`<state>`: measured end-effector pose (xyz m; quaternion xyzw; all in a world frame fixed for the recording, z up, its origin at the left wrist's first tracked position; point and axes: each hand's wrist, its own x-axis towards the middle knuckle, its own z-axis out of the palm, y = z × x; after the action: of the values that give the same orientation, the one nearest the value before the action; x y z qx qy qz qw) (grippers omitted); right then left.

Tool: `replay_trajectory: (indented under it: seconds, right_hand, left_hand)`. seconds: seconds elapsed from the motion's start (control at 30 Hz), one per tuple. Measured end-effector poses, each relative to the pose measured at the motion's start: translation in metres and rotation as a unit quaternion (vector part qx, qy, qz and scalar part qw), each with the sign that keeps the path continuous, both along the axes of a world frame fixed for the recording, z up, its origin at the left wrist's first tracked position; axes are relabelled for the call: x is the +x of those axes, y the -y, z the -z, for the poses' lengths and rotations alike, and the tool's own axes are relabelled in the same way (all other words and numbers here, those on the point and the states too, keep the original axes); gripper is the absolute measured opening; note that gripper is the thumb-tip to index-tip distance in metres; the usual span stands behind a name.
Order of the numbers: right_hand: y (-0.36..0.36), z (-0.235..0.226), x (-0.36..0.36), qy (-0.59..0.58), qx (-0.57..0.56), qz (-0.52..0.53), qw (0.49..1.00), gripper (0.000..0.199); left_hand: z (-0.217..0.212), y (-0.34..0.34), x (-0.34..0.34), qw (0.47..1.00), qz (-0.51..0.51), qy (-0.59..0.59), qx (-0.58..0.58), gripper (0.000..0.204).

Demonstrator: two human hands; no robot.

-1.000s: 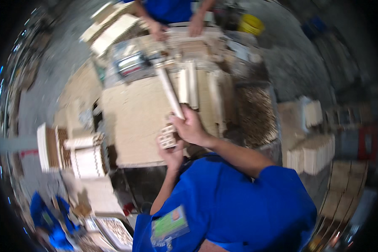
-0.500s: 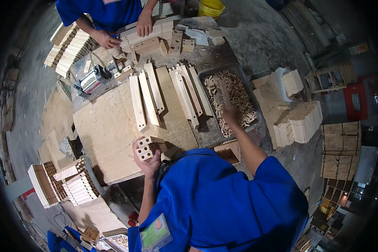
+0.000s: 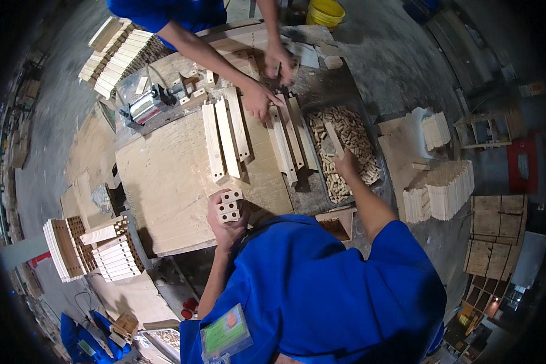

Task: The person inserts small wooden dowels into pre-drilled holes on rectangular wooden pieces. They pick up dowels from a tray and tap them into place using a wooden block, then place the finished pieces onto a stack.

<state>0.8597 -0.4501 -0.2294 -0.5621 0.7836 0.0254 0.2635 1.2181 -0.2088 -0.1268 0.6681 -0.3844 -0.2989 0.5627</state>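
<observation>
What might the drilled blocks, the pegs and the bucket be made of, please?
The drilled blocks look like unpainted wood, pale and matt; the pegs likewise seem bare wood, tan and dull. The bucket is probably plastic, given its smooth, even yellow.

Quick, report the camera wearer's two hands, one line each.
Left hand: closed, holding wooden pieces with round holes.
Right hand: closed, holding a wooden strip over the dowels.

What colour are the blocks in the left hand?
The blocks are pale wood with dark round holes, best seen in the head view.
</observation>
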Motion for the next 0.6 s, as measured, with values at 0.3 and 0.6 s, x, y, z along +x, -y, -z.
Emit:
replay_trajectory:
  seconds: [0.3, 0.6]
  right_hand:
    - [-0.012, 0.005, 0.006, 0.096, -0.022, 0.065, 0.993, 0.043]
    - [-0.024, -0.002, -0.009, 0.097, -0.142, -0.065, 0.983, 0.036]
  left_hand:
    - [-0.002, 0.003, -0.006, 1.000, 0.010, 0.020, 0.005, 0.044]
    - [-0.003, 0.004, -0.005, 1.000, -0.001, 0.027, -0.006, 0.041]
